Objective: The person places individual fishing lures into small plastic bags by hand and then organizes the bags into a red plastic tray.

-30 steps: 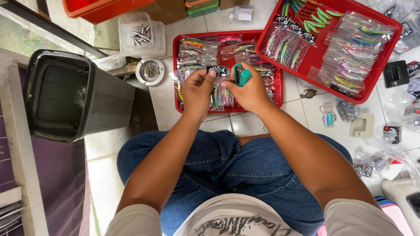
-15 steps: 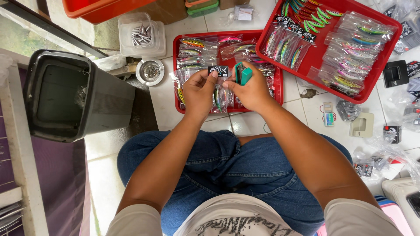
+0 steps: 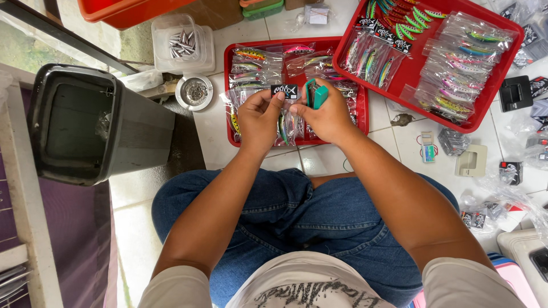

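Note:
My left hand pinches a clear bag with a black header card; a fishing lure hangs inside the bag. A teal stapler is gripped in my right hand, its jaws at the right end of the card. Both hands hover over a small red tray full of bagged colourful lures. I sit on the tiled floor in blue jeans.
A larger red tray of bagged lures lies to the right. A dark bin stands at the left, with a clear box of metal weights and a small metal bowl behind it. Loose packets and small boxes lie at far right.
My hands and the bag have barely shifted; the stapler stays at the header card. The view has moved very slightly.

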